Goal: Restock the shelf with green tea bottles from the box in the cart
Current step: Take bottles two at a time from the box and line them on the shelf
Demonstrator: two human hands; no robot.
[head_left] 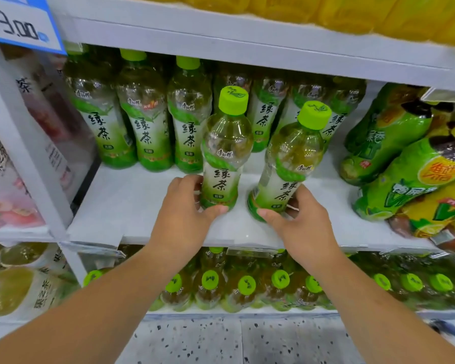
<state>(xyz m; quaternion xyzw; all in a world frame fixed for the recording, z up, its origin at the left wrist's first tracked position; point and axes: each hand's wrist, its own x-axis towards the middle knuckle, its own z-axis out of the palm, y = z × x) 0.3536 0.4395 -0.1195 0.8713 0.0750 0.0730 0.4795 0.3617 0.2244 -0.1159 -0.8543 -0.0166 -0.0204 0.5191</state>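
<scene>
Item 1: my left hand (185, 203), fingers and thumb wrapped round the base of the left green tea bottle (225, 151), which stands upright on the white shelf board (132, 203).
Item 2: my right hand (301, 219), closed round the base of the right green tea bottle (286, 166); I see this one tilted, cap leaning right and away from its neighbour. Both bottles sit toward the front of the shelf board, just beside each other, not touching.
Item 3: back row of green tea bottles (147, 122), upright along the rear of the shelf board, behind the two I hold.
Item 4: green and yellow drink bottles (410, 174), lying tipped in a pile at the right end of the shelf board.
Item 5: lower-tier bottles (247, 287), green caps showing, beneath the shelf board.
Item 6: price tag (21, 22) reading 3.00, above the shelf board at far left.
</scene>
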